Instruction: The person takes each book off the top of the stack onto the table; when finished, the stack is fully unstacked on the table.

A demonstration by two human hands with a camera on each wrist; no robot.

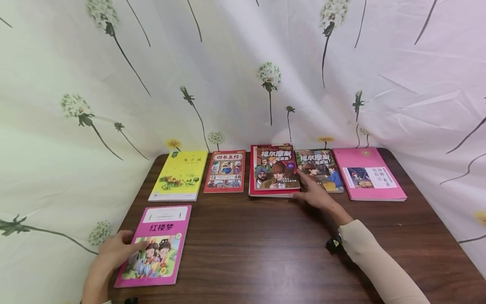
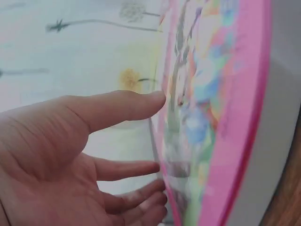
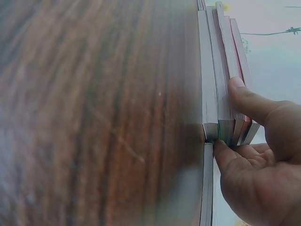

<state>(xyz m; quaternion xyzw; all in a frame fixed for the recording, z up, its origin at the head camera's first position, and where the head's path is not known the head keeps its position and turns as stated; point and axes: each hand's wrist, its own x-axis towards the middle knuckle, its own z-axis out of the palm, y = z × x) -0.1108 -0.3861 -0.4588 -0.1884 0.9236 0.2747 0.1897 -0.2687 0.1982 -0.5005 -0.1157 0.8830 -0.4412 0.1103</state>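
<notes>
My left hand is at the left side of a pink-purple book with two cartoon figures on its cover. Its thumb lies at the cover's edge while the other fingertips touch the side, in the left wrist view. A stack of several books is at the back centre, topped by a comic-style detective book over a larger red-edged book. My right hand holds the stack's front right corner. Over in the right wrist view, the thumb presses the page edges and curled fingers meet the side.
A yellow book and a small red book lie left of the stack. To its right are another detective book and a pink book. The dark wooden table meets a dandelion-print curtain.
</notes>
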